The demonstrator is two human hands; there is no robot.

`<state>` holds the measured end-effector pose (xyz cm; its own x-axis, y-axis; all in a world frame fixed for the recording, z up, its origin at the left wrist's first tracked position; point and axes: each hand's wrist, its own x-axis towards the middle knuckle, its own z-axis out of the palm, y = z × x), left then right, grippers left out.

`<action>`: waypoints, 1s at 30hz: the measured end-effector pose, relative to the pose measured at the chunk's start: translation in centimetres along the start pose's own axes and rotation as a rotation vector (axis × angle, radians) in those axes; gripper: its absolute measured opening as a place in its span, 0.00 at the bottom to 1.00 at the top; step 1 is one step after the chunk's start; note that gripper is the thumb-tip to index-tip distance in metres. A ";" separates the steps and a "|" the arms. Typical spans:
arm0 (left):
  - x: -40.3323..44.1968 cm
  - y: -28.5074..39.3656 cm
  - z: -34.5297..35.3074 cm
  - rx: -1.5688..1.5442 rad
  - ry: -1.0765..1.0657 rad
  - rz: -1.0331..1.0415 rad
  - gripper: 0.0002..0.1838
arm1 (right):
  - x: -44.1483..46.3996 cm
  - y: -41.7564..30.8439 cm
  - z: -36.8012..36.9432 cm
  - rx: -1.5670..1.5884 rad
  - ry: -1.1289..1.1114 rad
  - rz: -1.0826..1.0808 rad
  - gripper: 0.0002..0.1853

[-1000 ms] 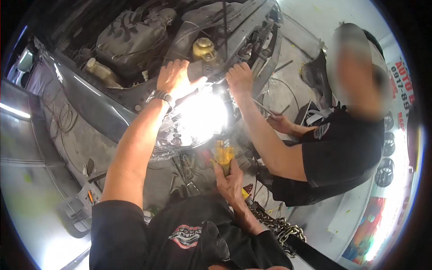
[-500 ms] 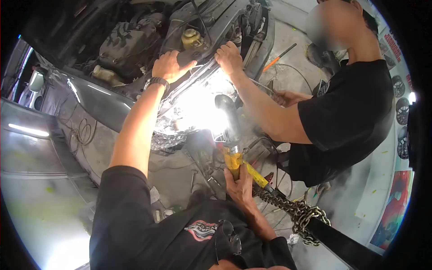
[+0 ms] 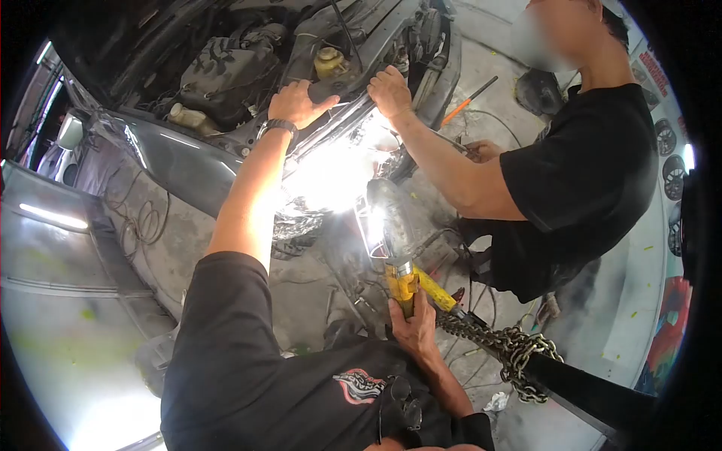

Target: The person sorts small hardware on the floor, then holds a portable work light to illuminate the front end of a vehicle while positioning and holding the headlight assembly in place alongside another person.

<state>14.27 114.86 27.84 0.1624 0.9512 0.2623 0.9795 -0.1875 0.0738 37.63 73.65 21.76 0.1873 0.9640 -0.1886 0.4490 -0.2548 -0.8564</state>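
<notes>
My left hand (image 3: 299,104), a dark watch on its wrist, rests on the upper edge of the car's front panel (image 3: 340,113), thumb stretched out to the side. A caged work lamp (image 3: 404,279) with a yellow handle is gripped in my right hand (image 3: 414,325). Its bright light points at the car's front end and washes out the parts there. Right of my left hand, a co-worker's hand (image 3: 389,90) lies on the same panel edge. The co-worker's other hand (image 3: 485,151) is lower, near a thin rod-like tool.
The open engine bay (image 3: 226,71) holds a yellow-capped reservoir (image 3: 329,63). A chain (image 3: 526,357) wraps a black beam (image 3: 579,387) at lower right, beside a yellow bar (image 3: 435,289). The co-worker (image 3: 587,180) crouches at right. Cables (image 3: 147,225) lie on the floor; a grey panel (image 3: 68,301) stands left.
The work lamp and my right hand sit slightly lower and further right in view, as the view has shifted a little. My left hand stays on the panel edge.
</notes>
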 end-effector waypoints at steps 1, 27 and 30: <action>0.0 0.0 0.0 0.002 -0.002 0.000 0.50 | -0.1 0.2 -0.1 0.007 0.018 -0.038 0.21; 0.1 -0.2 0.1 0.026 -0.006 0.009 0.52 | 0.3 0.0 0.5 0.025 0.060 -0.209 0.16; 0.1 -0.1 -0.1 0.021 -0.006 0.009 0.52 | 0.2 0.3 0.8 0.031 0.055 -0.188 0.16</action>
<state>14.15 114.93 27.90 0.1718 0.9510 0.2569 0.9802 -0.1911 0.0517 37.11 73.88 21.10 0.1499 0.9887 0.0021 0.4535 -0.0669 -0.8888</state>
